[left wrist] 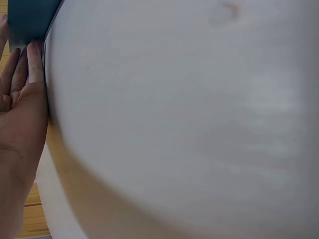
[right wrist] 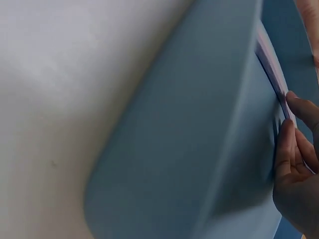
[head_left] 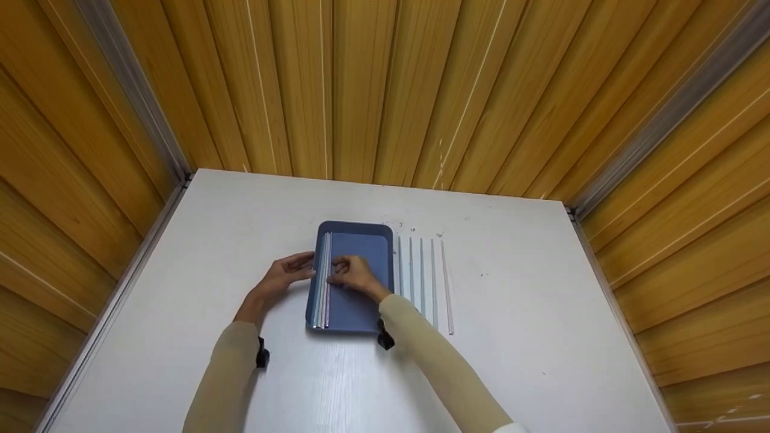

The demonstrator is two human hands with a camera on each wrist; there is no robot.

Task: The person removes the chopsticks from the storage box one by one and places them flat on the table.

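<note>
A blue-grey rectangular tray (head_left: 361, 319) lies on the white table, with several thin, straight, pale sticks (head_left: 323, 307) side by side along its left inner wall. My right hand (head_left: 356, 275) reaches into the tray and pinches the rightmost of these, a pinkish stick, between thumb and fingers. That pale stick (right wrist: 269, 56) also shows in the right wrist view. My left hand (head_left: 281, 281) rests against the tray's left side with its fingers fairly straight. In the left wrist view, its fingers (left wrist: 35, 62) touch the outside of the tray wall (left wrist: 30, 20).
Several more thin sticks (head_left: 433, 270) lie in a spaced row on the table, just right of the tray; my right forearm covers part of them. Small specks mark the table (head_left: 511, 288). Wood-patterned walls (head_left: 361, 90) stand around its back and sides.
</note>
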